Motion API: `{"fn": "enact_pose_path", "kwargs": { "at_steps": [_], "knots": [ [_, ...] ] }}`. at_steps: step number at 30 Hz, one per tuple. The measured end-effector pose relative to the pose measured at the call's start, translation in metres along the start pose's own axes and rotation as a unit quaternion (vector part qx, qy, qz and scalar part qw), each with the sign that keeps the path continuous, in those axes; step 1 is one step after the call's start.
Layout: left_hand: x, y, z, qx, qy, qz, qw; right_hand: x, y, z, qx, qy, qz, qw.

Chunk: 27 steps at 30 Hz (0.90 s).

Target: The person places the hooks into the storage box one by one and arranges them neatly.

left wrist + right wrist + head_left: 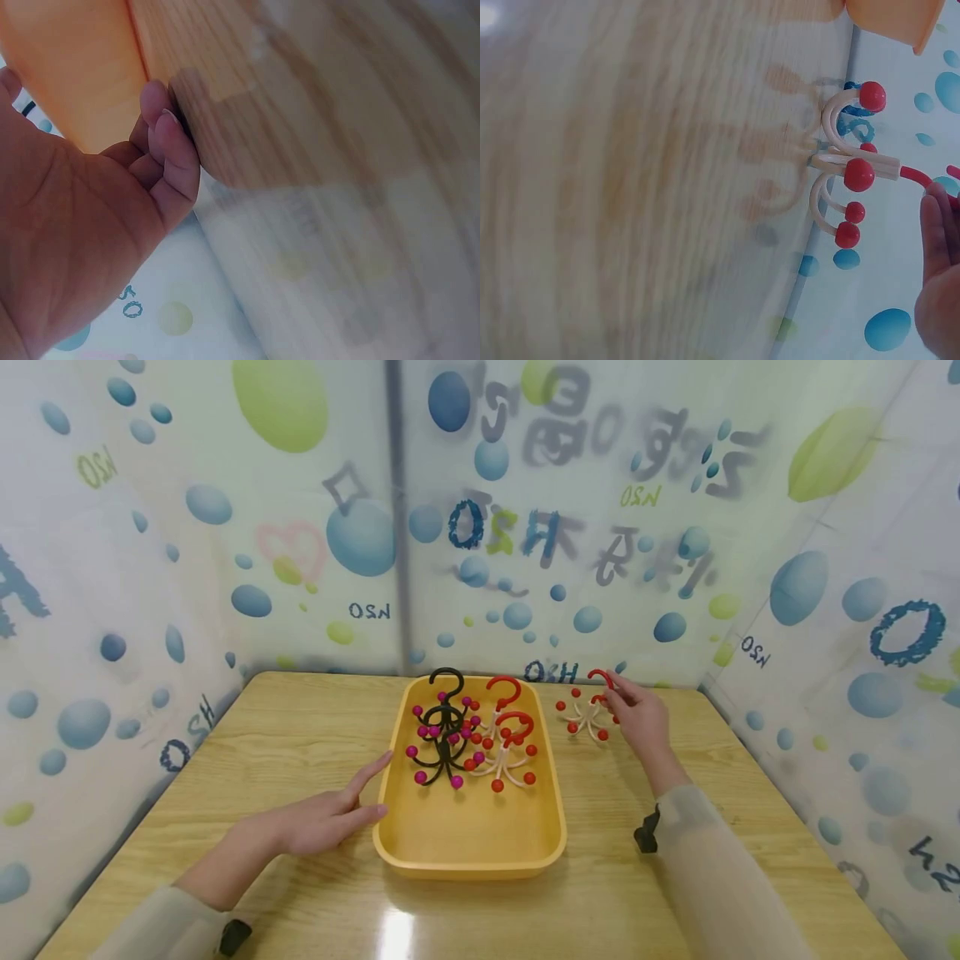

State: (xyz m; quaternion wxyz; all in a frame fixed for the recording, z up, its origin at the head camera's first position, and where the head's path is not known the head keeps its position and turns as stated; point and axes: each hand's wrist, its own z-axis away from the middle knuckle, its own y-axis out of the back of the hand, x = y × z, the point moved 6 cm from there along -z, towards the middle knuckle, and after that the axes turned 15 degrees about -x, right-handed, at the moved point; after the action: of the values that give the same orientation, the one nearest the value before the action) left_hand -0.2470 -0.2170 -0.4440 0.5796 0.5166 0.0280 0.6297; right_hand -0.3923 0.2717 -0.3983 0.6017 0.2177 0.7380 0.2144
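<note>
My right hand (641, 718) pinches the red hook of a white multi-arm rotating hanger (588, 717) with red ball tips, to the right of the tray. In the right wrist view this hanger (885, 166) stands upright at the tabletop; whether it touches the wood I cannot tell. My left hand (322, 822) rests against the left side of a yellow tray (468, 866), index finger and thumb extended to its wall, the other fingers bent. Inside the tray are black hangers (444, 747) with magenta tips at left and white hangers (504, 764) with red hooks at right.
The wooden table (300, 718) ends at a patterned curtain (315, 610) behind, with more curtain on both sides. The hangers fill the tray's far part, and its bare floor shows at the near end.
</note>
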Motion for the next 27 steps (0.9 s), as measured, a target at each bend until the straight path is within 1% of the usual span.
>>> {"fn": "enact_pose_path", "kwargs": {
  "at_steps": [4, 11, 17, 21, 24, 27],
  "knots": [
    [0.001, 0.0, 0.001, 0.0, 0.002, 0.0, 1.0, -0.001, 0.007, 0.012, 0.0, 0.028, 0.009, 1.0],
    [0.005, 0.0, 0.002, 0.001, -0.01, -0.002, 0.9999, -0.007, 0.016, 0.043, -0.017, 0.05, 0.013, 0.999],
    [0.004, -0.001, 0.001, -0.003, -0.015, 0.002, 0.9999, -0.026, 0.025, 0.077, -0.04, 0.076, 0.013, 0.996],
    [0.004, -0.001, 0.002, -0.003, -0.009, 0.002, 1.0, -0.04, 0.033, 0.101, -0.048, 0.092, 0.004, 0.995],
    [0.003, -0.001, 0.002, -0.003, -0.005, 0.0, 1.0, -0.05, 0.041, 0.118, -0.042, 0.106, 0.009, 0.993],
    [0.003, -0.001, 0.001, -0.003, -0.004, -0.001, 1.0, -0.059, 0.048, 0.133, -0.026, 0.135, 0.004, 0.99]
  ]
}}
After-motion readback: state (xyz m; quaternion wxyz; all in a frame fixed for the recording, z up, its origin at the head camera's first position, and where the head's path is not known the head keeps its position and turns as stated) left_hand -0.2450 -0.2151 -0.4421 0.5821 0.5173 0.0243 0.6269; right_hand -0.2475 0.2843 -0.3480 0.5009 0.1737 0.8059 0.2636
